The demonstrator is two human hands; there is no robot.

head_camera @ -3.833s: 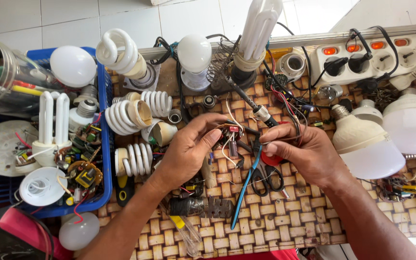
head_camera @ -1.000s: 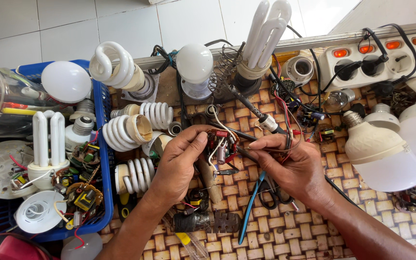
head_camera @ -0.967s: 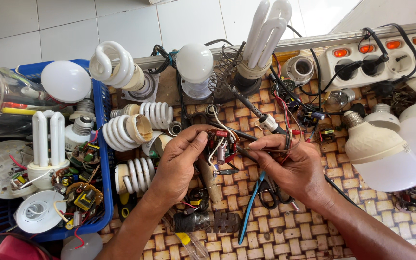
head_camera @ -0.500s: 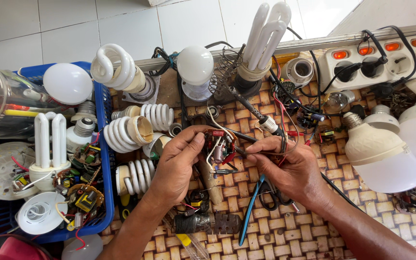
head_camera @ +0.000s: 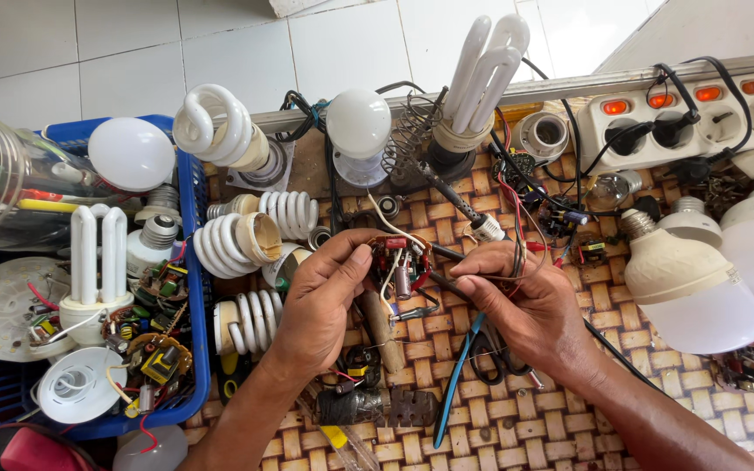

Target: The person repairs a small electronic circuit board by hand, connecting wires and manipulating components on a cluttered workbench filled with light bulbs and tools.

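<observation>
Both hands meet mid-tabletop: left hand pinches a small circuit board, right hand grips a soldering iron just right, tip toward it.

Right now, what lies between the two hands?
In the head view, a small circuit board with red and white wires, pinched by the left hand; the right hand holds a soldering iron.
</observation>
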